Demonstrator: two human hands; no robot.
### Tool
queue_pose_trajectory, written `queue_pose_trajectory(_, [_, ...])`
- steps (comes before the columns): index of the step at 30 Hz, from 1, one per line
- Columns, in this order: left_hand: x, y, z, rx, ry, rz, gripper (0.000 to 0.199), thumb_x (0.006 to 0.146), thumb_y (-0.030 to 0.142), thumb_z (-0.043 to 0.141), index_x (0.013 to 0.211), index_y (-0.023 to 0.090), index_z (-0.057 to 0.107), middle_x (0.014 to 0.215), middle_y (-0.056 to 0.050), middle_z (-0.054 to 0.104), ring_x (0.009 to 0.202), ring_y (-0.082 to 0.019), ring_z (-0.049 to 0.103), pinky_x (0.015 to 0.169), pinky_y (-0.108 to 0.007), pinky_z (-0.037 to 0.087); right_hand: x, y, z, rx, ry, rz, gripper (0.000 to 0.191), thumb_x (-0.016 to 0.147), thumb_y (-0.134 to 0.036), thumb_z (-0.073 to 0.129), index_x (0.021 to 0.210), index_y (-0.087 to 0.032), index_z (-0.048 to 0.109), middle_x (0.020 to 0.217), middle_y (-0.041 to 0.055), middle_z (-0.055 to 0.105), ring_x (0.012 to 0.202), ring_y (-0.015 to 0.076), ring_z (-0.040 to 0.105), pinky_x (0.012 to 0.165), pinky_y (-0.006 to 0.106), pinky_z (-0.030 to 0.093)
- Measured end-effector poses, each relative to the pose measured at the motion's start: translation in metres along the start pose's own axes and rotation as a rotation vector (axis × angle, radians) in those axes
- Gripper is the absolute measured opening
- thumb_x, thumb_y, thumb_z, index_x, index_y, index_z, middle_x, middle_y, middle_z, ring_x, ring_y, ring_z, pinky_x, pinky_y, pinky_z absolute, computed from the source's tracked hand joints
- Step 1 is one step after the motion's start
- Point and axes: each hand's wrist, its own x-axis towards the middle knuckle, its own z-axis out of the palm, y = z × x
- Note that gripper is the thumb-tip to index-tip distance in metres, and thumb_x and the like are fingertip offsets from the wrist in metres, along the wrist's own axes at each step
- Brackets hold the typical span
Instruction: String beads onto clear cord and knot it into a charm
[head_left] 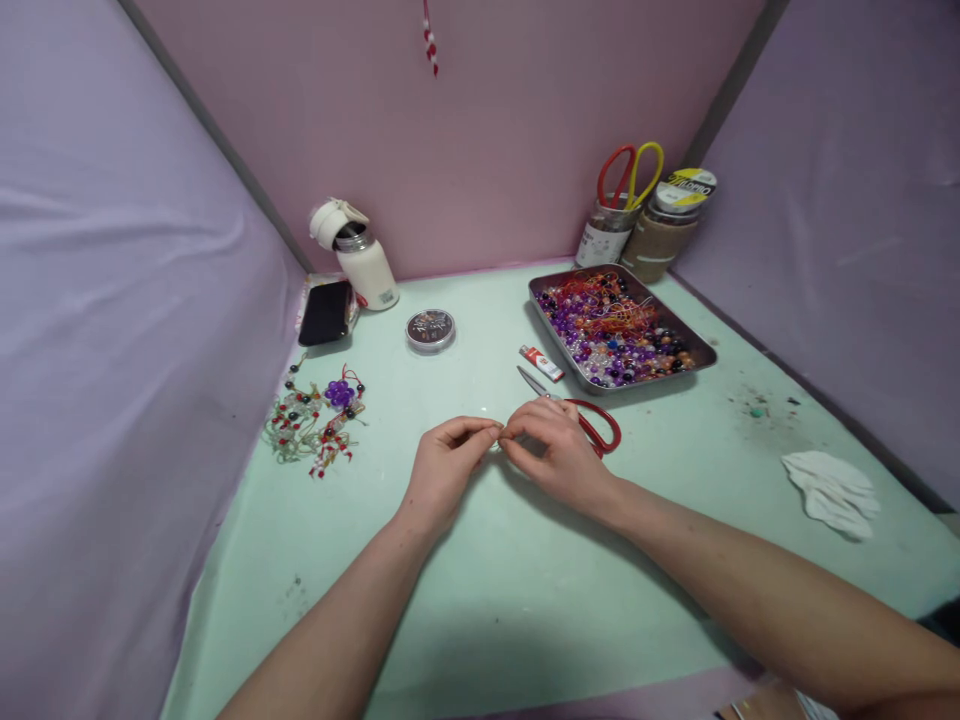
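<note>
My left hand (450, 460) is closed in a pinch, thumb against forefinger, above the middle of the table. Tip to tip with it, my right hand (551, 445) pinches too. Between the fingertips a tiny yellowish-green bit shows, too small to name. A pair of scissors with red handles (613, 428) lies partly hidden behind my right hand, blades pointing away to the left. Just beyond the blades is a red and white lighter (541, 362). Off to the left lies a pile of beaded cord ornaments (300, 420), with a purple bead flower (340, 393) among them.
A metal tray (705, 356) of loose beads and orange cords stands at right. Behind it are a jar with scissors (604, 240) and a stacked spool (686, 190). A round case (430, 329), cream bottle (367, 270), phone (327, 312) and white cloth (831, 493) surround the work area.
</note>
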Motion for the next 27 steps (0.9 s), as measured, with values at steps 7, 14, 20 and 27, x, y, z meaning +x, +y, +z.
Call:
queue_pose_trajectory(7, [-0.001, 0.005, -0.001, -0.149, -0.053, -0.082, 0.017, 0.063, 0.028, 0.078, 0.072, 0.015, 0.072, 0.07, -0.002, 0.063, 0.055, -0.005, 0.041, 0.049, -0.02, 0.029, 0.003, 0.008, -0.004, -0.233, 0.053, -0.019, 0.007, 0.082, -0.015, 0.056, 0.078, -0.021, 0.055, 0.085, 0.0011, 0.066, 0.089, 0.0196, 0.055, 0.081, 0.037, 0.027])
queue_pose_trajectory(14, [0.0, 0.014, -0.01, -0.449, -0.165, -0.266, 0.02, 0.062, 0.02, 0.08, 0.076, 0.011, 0.068, 0.071, 0.0, 0.057, 0.053, -0.002, 0.04, 0.041, -0.013, 0.024, 0.011, 0.03, -0.009, -0.475, 0.1, 0.072, 0.005, 0.079, -0.016, 0.055, 0.078, -0.02, 0.055, 0.087, 0.004, 0.065, 0.091, 0.0237, 0.053, 0.079, 0.039, 0.025])
queue_pose_trajectory(20, [0.006, 0.01, -0.015, -0.487, -0.21, -0.313, 0.017, 0.067, 0.018, 0.077, 0.08, 0.012, 0.067, 0.074, -0.001, 0.058, 0.051, -0.001, 0.04, 0.037, -0.012, 0.023, 0.008, 0.02, -0.011, -0.34, 0.083, -0.121, 0.018, 0.083, -0.022, 0.057, 0.1, -0.022, 0.059, 0.107, 0.0071, 0.062, 0.103, 0.0253, 0.052, 0.086, 0.04, 0.03])
queue_pose_trajectory(27, [0.007, 0.006, -0.015, -0.549, -0.266, -0.37, 0.014, 0.069, 0.014, 0.075, 0.076, 0.012, 0.063, 0.066, 0.004, 0.049, 0.048, 0.0, 0.037, 0.036, -0.011, 0.021, 0.0, 0.013, 0.001, -0.229, 0.061, -0.352, 0.028, 0.088, -0.011, 0.05, 0.108, -0.027, 0.062, 0.107, 0.0056, 0.061, 0.1, 0.0201, 0.053, 0.087, 0.038, 0.037])
